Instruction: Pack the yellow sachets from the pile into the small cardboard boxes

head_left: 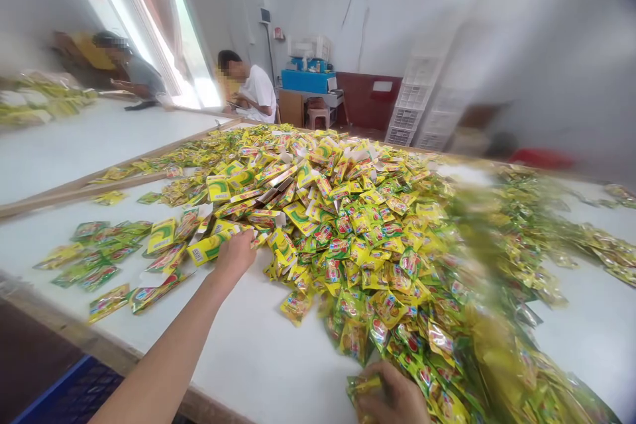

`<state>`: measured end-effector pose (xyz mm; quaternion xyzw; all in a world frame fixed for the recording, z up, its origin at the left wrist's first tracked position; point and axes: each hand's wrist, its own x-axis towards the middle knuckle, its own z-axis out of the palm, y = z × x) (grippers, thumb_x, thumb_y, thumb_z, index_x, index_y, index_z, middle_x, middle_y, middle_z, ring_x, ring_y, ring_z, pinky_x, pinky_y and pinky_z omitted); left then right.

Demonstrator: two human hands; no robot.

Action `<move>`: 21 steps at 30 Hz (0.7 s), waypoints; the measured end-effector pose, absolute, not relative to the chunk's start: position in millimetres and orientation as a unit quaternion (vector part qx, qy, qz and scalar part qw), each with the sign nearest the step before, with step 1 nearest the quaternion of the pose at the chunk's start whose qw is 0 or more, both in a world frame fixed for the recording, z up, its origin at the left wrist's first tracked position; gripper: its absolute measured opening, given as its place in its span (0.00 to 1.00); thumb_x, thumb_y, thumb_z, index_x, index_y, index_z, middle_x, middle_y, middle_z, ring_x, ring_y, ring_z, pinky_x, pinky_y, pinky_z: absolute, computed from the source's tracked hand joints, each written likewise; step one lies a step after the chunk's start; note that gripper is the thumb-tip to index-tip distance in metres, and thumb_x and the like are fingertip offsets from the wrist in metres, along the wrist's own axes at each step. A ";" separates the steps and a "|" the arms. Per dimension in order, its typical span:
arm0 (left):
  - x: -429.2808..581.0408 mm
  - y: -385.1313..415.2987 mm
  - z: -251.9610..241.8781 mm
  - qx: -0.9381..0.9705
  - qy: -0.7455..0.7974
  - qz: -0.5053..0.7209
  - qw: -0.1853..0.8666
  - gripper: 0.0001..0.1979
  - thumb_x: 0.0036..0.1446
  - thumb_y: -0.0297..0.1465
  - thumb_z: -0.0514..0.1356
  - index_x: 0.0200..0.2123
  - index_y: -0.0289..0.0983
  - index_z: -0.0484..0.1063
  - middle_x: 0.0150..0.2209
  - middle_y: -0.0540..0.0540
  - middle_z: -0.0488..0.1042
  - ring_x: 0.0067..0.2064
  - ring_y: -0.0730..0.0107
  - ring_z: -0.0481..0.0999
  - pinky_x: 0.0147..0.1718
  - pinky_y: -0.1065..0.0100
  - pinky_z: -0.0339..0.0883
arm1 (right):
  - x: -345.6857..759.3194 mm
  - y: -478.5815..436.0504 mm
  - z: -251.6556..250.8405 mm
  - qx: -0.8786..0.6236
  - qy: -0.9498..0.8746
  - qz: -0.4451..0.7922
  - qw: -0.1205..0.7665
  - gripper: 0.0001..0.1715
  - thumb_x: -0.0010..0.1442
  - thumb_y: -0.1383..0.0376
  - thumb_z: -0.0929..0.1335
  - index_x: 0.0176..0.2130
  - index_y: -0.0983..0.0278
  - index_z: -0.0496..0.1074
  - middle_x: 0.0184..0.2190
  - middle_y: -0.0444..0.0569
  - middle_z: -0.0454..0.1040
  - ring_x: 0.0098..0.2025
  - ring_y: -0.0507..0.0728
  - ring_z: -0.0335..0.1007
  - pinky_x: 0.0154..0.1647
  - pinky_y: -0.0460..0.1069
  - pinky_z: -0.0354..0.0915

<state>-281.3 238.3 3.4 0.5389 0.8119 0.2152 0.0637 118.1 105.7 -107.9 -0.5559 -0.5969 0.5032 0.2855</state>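
Observation:
My left hand (236, 254) reaches forward to the near left edge of a large heap. Its fingers are closed on a small yellow carton (205, 250), though the fingertips are partly hidden among other cartons. Near the bottom edge of the view, my right hand (395, 397) curls around a yellow-green sachet (365, 385) beside the heap. Shiny yellow and green sachets (368, 245) make up the near part of the heap. Yellow cartons (298, 215), some with white flaps open, lie on its middle and far side. Left of my left hand are several loose green sachets (102, 252).
The heap covers much of the white table (278, 371), which has a wooden edge. A blue crate (74, 387) sits below at left. Two people (256, 93) sit beyond at the left. White crates (410, 99) are stacked by the wall. More sachets at right are blurred.

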 end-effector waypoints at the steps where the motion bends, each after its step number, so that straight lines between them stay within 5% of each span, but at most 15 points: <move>1: -279.3 233.1 0.2 0.540 0.814 0.204 0.067 0.05 0.55 0.30 0.63 0.32 0.35 0.69 0.33 0.48 0.74 0.37 0.64 0.74 0.37 0.64 0.66 | 118.1 106.0 -106.6 -0.555 -0.585 0.512 0.296 0.13 0.42 0.67 0.70 0.33 0.61 0.75 0.23 0.43 0.77 0.25 0.56 0.70 0.27 0.46 0.64; 6: -241.2 165.6 -20.0 0.543 0.812 0.188 0.105 0.07 0.51 0.28 0.59 0.30 0.41 0.62 0.26 0.52 0.71 0.30 0.65 0.74 0.26 0.70 0.60 | 112.4 114.5 -70.9 -0.530 -0.491 0.582 0.372 0.14 0.47 0.61 0.74 0.35 0.63 0.74 0.23 0.45 0.75 0.25 0.57 0.71 0.26 0.48 0.67; 12: -135.3 93.3 -48.4 0.672 0.720 0.172 0.040 0.29 0.50 0.26 0.60 0.56 0.39 0.58 0.41 0.44 0.74 0.44 0.54 0.73 0.41 0.60 0.62 | 75.5 143.2 -0.1 -0.465 -0.510 0.544 0.477 0.14 0.54 0.61 0.73 0.42 0.62 0.74 0.34 0.48 0.77 0.34 0.57 0.73 0.35 0.50 0.69; 17: -73.1 90.1 -51.7 0.671 0.721 0.172 0.013 0.16 0.51 0.25 0.59 0.45 0.36 0.64 0.34 0.45 0.70 0.36 0.57 0.72 0.33 0.62 0.62 | 62.8 144.5 -4.6 -0.489 -0.648 0.347 0.470 0.12 0.54 0.69 0.70 0.40 0.61 0.76 0.34 0.47 0.76 0.38 0.57 0.72 0.42 0.50 0.66; 21: -49.8 98.7 -50.8 0.677 0.716 0.171 -0.009 0.16 0.52 0.23 0.58 0.46 0.36 0.65 0.35 0.45 0.69 0.38 0.55 0.72 0.35 0.60 0.62 | 78.2 140.6 -15.4 -0.509 -0.695 0.334 0.384 0.12 0.52 0.74 0.68 0.35 0.61 0.77 0.32 0.46 0.73 0.37 0.55 0.70 0.39 0.47 0.64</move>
